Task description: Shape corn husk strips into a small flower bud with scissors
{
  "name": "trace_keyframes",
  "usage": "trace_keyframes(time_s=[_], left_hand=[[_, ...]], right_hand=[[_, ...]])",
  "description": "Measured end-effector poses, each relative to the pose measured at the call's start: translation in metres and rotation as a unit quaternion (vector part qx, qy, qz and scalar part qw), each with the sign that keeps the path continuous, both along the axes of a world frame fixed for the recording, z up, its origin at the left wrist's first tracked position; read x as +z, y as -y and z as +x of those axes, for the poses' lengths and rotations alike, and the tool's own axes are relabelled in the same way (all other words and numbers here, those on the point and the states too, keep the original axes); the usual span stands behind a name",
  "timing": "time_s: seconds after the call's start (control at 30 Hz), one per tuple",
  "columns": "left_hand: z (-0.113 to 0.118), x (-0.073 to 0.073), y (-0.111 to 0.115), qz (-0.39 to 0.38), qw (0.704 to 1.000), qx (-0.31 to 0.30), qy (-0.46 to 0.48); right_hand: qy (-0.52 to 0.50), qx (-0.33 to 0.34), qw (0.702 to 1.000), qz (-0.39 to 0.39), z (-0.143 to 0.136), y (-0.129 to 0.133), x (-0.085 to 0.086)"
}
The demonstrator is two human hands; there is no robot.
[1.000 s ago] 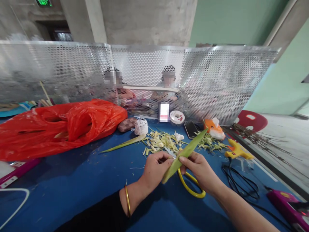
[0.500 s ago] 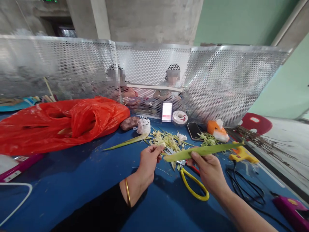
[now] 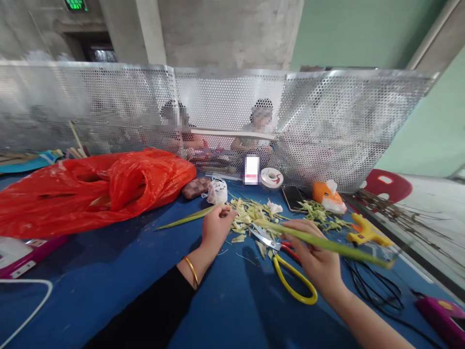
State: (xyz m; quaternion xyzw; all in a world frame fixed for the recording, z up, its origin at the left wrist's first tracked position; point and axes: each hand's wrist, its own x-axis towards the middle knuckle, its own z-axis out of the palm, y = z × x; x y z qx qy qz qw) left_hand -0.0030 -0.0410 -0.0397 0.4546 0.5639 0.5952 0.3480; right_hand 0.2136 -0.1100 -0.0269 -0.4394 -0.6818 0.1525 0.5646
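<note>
My right hand (image 3: 317,254) is closed on a long green leaf (image 3: 352,251), pinched between thumb and fingers; its pale end points left and its far end slopes down to the right. My left hand (image 3: 216,228) is beside a pile of pale leaf scraps (image 3: 250,213), fingers curled inward; whatever they may hold is too small to make out. Another long leaf (image 3: 181,220) lies on the table behind my left hand. Scissors (image 3: 267,239) with yellow and red handles lie between my hands, blades toward the scraps, partly behind the right hand.
A red plastic bag (image 3: 109,194) covers the left side. Behind the scraps are white string (image 3: 217,191), a ribbon roll (image 3: 271,178), a phone (image 3: 292,198) and a tissue pack (image 3: 329,196). A yellow glue gun (image 3: 366,232) with a black cord lies right. A perforated screen (image 3: 225,102) stands behind.
My left hand has moved left and slightly up, away from the leaf's pale end. The leaf in my right hand has turned, its far end swinging down.
</note>
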Motion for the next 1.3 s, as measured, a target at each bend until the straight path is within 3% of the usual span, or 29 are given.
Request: trace_keyframes(time_s=[0.1,0.17,0.33,0.37,0.4,0.43,0.5,0.53,0.63,0.7,0.77,1.07,1.3], left_hand=[[-0.003,0.005,0.003,0.021,0.999,0.015,-0.037],[0.0,0.01,0.01,0.019,0.999,-0.01,-0.045],[0.025,0.019,0.042,-0.06,0.975,-0.212,-0.015],[0.03,0.02,0.048,-0.084,0.96,-0.266,0.015],[0.034,0.021,0.053,-0.127,0.927,-0.332,0.118],[0.036,0.021,0.056,-0.156,0.906,-0.344,0.19],[0.036,0.022,0.056,-0.19,0.895,-0.298,0.274],[0.034,0.023,0.053,-0.193,0.902,-0.26,0.285],[0.025,0.025,0.043,-0.183,0.919,-0.195,0.29],[0.02,0.027,0.038,-0.178,0.924,-0.182,0.286],[0.016,0.029,0.037,-0.181,0.927,-0.184,0.272],[0.015,0.034,0.041,-0.196,0.932,-0.235,0.192],[0.015,0.039,0.042,-0.222,0.912,-0.254,0.231]], right_hand=[[0.139,-0.003,0.988,0.061,0.002,0.006,-0.005],[0.213,-0.003,0.973,0.093,0.005,0.009,-0.007],[0.302,-0.007,0.928,0.217,0.003,0.012,-0.007],[0.313,-0.006,0.923,0.225,0.0,0.011,-0.007],[0.326,-0.004,0.918,0.224,-0.002,0.01,-0.007],[0.345,0.007,0.913,0.22,-0.004,0.009,-0.007],[0.394,0.031,0.897,0.196,-0.006,0.007,-0.007],[0.419,0.031,0.892,0.166,-0.005,0.006,-0.007],[0.487,-0.018,0.873,-0.015,0.002,0.006,-0.003],[0.526,-0.032,0.838,-0.138,0.007,0.007,0.0],[0.552,-0.007,0.811,-0.192,0.01,0.007,0.002],[0.572,-0.034,0.792,-0.211,0.014,0.007,-0.001],[0.566,-0.015,0.796,-0.214,0.019,-0.003,0.001]])
